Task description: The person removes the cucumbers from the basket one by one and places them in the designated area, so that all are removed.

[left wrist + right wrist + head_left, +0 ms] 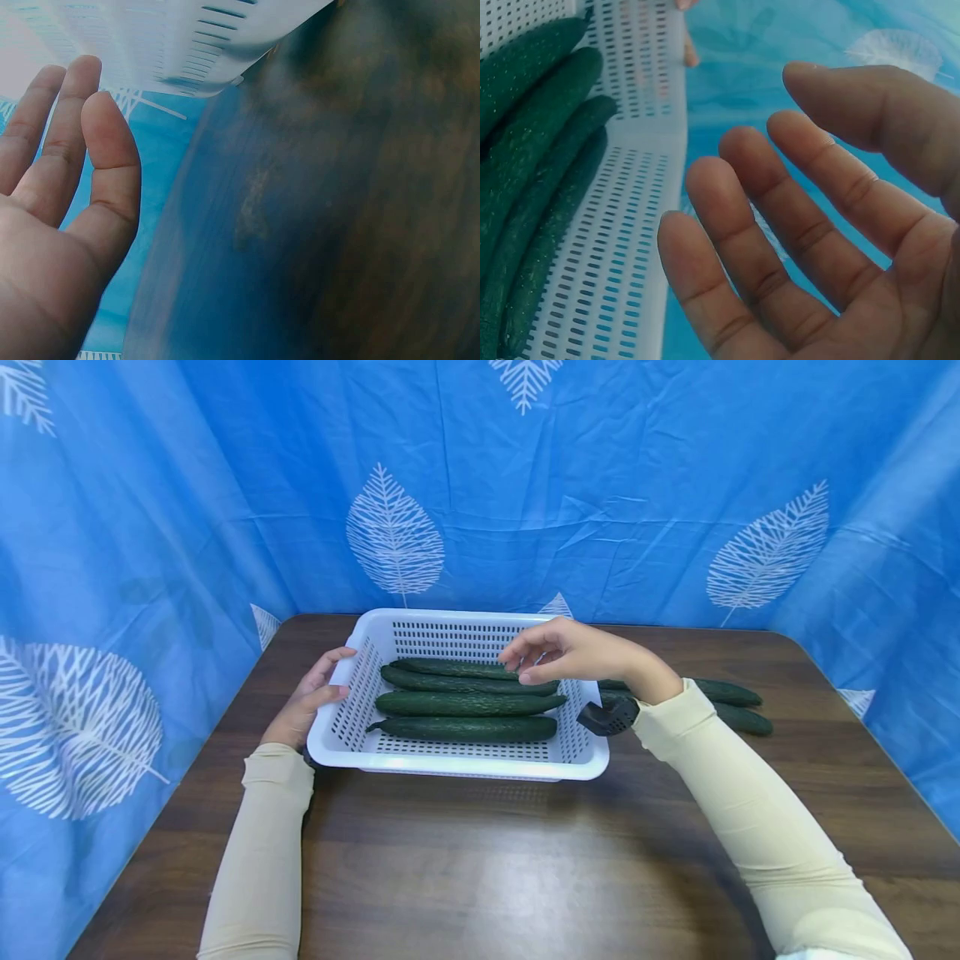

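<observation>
A white slotted plastic basket (pixel 457 768) stands on the table with several dark green cucumbers (pixel 468 703) lying side by side in it. My left hand (pixel 303 706) is at the basket's left end, fingertips and thumb against its rim. In the left wrist view the fingers (pixel 112 165) of that hand are extended towards the slotted wall. Above the right part of the basket hovers my right hand (pixel 577 653), its fingers loosely bent and holding nothing. The right wrist view shows its palm and spread fingers (pixel 712 217), apart from the cucumbers (pixel 544 142).
More cucumbers (pixel 738 706) lie on the table right of the basket, partly hidden behind my right wrist and sleeve. Blue leaf-patterned cloth (pixel 600 527) hangs behind and beside the brown wooden table (pixel 510 868).
</observation>
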Motion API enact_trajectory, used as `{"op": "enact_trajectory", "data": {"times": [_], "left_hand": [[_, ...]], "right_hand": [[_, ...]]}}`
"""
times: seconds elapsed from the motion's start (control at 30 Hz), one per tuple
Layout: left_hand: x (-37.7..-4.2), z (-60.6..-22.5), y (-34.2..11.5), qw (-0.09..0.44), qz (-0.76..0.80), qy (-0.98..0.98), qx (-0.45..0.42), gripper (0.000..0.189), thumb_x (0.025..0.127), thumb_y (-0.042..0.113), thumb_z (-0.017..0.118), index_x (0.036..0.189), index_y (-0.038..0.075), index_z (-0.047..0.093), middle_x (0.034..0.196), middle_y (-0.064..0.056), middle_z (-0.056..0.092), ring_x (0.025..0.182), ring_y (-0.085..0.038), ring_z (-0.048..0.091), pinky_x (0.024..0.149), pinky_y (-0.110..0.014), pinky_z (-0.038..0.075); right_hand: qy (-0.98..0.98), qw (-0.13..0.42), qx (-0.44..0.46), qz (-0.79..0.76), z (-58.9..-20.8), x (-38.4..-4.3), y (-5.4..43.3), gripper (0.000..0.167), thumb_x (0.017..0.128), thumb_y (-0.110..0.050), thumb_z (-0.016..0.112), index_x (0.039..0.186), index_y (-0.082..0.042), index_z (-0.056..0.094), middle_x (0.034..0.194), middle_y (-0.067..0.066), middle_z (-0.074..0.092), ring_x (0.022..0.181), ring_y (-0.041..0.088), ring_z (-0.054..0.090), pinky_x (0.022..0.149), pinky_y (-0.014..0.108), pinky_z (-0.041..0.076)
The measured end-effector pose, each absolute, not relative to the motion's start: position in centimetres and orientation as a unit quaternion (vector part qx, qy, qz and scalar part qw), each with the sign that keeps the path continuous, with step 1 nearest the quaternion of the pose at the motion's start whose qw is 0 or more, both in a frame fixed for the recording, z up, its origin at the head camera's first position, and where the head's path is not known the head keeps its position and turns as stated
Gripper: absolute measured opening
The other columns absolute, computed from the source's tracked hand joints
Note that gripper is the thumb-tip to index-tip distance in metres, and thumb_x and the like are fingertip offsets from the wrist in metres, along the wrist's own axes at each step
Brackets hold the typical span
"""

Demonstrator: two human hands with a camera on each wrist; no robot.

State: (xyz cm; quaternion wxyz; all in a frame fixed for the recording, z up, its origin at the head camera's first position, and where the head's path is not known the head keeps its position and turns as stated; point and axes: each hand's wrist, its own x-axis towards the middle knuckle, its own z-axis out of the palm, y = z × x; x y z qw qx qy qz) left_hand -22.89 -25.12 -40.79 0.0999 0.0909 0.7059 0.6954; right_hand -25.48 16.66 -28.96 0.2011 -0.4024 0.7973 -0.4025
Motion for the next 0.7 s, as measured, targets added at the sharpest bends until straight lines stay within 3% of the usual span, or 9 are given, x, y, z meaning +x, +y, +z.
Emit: {"op": "enact_trajectory", "data": {"times": [0.3,0.43,0.7], "left_hand": [[-22.8,-40.9,-25.0,0.099,0.692,0.71,0.081,0.055,0.099,0.017,0.053,0.144,0.047,0.045,0.172,-0.014,0.021,0.146,-0.041,0.032,0.111,-0.059,0.044],[-22.7,-40.9,-25.1,0.096,0.69,0.713,0.078,0.056,0.099,0.017,0.054,0.144,0.048,0.045,0.172,-0.013,0.022,0.146,-0.04,0.033,0.116,-0.065,0.04],[-22.8,-40.9,-25.3,0.097,0.69,0.713,0.081,0.056,0.099,0.018,0.055,0.146,0.046,0.044,0.17,-0.013,0.025,0.143,-0.038,0.035,0.103,-0.044,0.051]], "right_hand": [[0.789,0.245,-0.417,-0.379,-29.8,-27.6,14.1,0.034,0.1,0.004,0.069,0.133,0.01,0.066,0.122,0.02,0.072,0.117,0.046,0.067,0.096,0.037,0.059],[0.787,0.279,-0.41,-0.366,-30.2,-28.1,13.1,0.038,0.099,0.004,0.069,0.136,0.011,0.064,0.126,0.028,0.069,0.114,0.041,0.07,0.095,0.037,0.06],[0.784,0.349,-0.398,-0.323,-31.5,-29.0,11.2,0.044,0.098,0.005,0.069,0.14,0.012,0.061,0.13,0.028,0.068,0.108,0.03,0.073,0.096,0.04,0.06]]}}
